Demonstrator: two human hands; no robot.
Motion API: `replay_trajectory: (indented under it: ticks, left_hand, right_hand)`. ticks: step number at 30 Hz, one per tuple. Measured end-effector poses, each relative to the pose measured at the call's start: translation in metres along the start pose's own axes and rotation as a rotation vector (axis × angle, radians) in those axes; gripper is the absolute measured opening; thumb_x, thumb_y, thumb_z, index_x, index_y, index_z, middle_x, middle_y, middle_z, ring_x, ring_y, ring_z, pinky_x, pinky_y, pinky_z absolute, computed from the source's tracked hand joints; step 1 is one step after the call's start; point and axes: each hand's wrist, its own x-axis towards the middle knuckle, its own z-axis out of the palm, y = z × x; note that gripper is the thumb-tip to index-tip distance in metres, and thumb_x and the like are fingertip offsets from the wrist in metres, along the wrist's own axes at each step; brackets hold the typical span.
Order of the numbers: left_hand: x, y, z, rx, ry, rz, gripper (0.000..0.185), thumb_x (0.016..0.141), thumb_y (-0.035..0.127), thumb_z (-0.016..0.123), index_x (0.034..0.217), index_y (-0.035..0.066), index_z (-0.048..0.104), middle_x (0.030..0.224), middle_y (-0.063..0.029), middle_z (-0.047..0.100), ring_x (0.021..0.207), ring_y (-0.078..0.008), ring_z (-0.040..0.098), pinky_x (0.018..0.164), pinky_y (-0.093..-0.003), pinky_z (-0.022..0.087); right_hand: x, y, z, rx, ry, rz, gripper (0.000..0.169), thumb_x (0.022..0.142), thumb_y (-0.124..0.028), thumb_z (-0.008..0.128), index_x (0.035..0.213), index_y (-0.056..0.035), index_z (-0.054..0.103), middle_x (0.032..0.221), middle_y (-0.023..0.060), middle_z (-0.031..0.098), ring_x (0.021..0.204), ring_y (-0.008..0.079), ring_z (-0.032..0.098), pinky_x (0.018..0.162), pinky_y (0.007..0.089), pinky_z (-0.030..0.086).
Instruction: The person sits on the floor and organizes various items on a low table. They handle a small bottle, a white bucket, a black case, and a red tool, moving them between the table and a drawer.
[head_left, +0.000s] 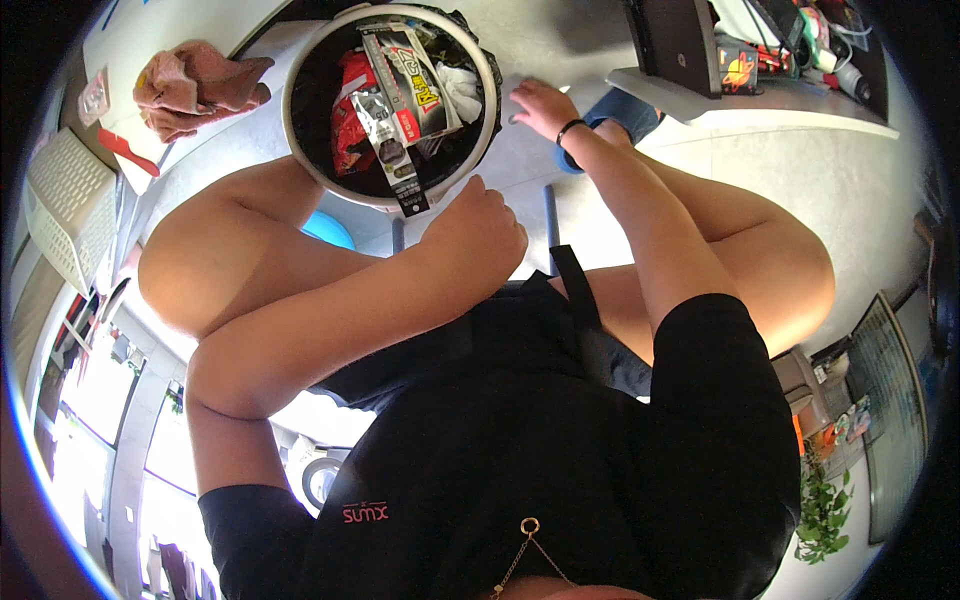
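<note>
My left hand (480, 229) is curled into a fist just below the lower right rim of a round trash bin (491, 90) lined with a black bag. Nothing shows sticking out of the fist; its palm side is hidden. A black and white printed box (420, 82), a silver and black packet (379, 127), a red wrapper (351, 142) and crumpled white tissue (459, 91) lie in the bin. To the right of the bin, my right hand (546, 106) is spread over the grey floor, fingers apart and holding nothing, with a black band on the wrist.
A pink cloth (199, 86) and a red-handled item (129, 152) lie on the white surface at left, near a white perforated basket (75, 202). At upper right, a desk edge (787, 120) holds a black monitor (679, 45). A blue slipper (626, 112) is on my right foot.
</note>
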Motion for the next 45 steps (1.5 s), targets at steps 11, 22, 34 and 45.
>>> replay_trajectory:
  ticks: [11,22,34,45]
  left_hand:
    - [-0.002,0.003,0.005,-0.007,0.002,0.016,0.012,0.083,0.016,0.062,0.086,0.007,0.069,0.079,-0.0054,0.068,0.085,-0.0219,0.066,0.086,-0.0391,0.048]
    - [-0.001,0.001,0.005,0.009,0.049,0.004,0.014,0.083,0.015,0.062,0.092,0.006,0.069,0.082,-0.0052,0.067,0.087,-0.022,0.065,0.088,-0.0394,0.048]
    - [-0.001,0.001,0.006,0.001,0.03,-0.004,0.016,0.084,0.015,0.062,0.095,0.006,0.069,0.086,-0.0063,0.067,0.091,-0.0228,0.065,0.092,-0.0406,0.048]
    - [-0.001,0.0,0.003,-0.004,0.03,0.006,0.015,0.084,0.015,0.062,0.094,0.006,0.069,0.087,-0.0068,0.068,0.09,-0.0239,0.065,0.093,-0.0426,0.048]
  right_hand:
    - [0.004,-0.005,0.003,0.05,0.004,0.146,0.023,0.083,-0.016,0.073,0.101,-0.0097,0.061,0.103,0.01,0.062,0.101,0.0329,0.063,0.083,0.0447,0.054]
    - [0.007,-0.007,0.008,0.041,0.16,0.172,0.015,0.083,-0.012,0.069,0.096,-0.0069,0.063,0.099,0.0125,0.064,0.095,0.0348,0.065,0.079,0.0452,0.055]
    - [0.014,-0.014,0.017,-0.03,0.182,0.163,0.006,0.085,-0.01,0.061,0.088,-0.0052,0.059,0.095,0.0143,0.062,0.089,0.0374,0.063,0.074,0.0473,0.053]
    - [0.014,-0.018,0.011,-0.091,0.209,0.237,0.014,0.089,-0.012,0.051,0.092,-0.0076,0.064,0.092,0.0159,0.066,0.09,0.0368,0.065,0.075,0.0494,0.053]
